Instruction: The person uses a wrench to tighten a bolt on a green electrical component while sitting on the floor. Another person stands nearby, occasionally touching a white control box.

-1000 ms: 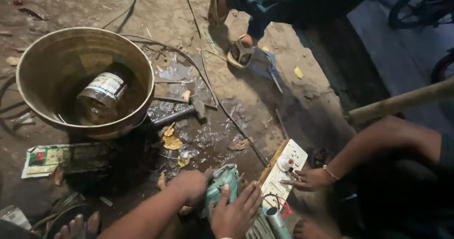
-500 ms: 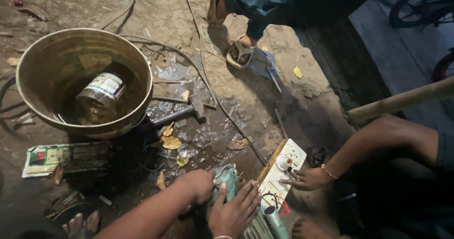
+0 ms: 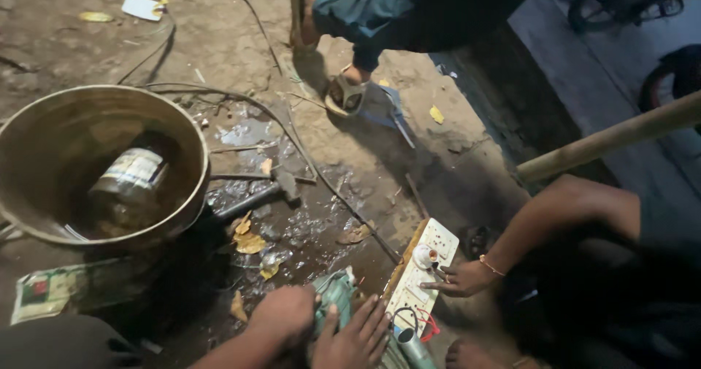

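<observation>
Both hands, left [image 3: 286, 316] and right [image 3: 359, 336], grip a green power tool [image 3: 334, 296] beside a white switchboard [image 3: 423, 275], hammer [image 3: 255, 195] and basin [image 3: 95, 164] beyond.

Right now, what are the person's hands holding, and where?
Both the left hand and right hand rest on top of a green power tool, pressing its body; a full grip cannot be told.

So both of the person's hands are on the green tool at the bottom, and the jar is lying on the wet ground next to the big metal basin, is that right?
Not quite. The jar lies inside the big metal basin, not beside it on the ground. The head view shows this. The rest holds: the left hand and right hand are both on the green tool at the bottom.
</observation>
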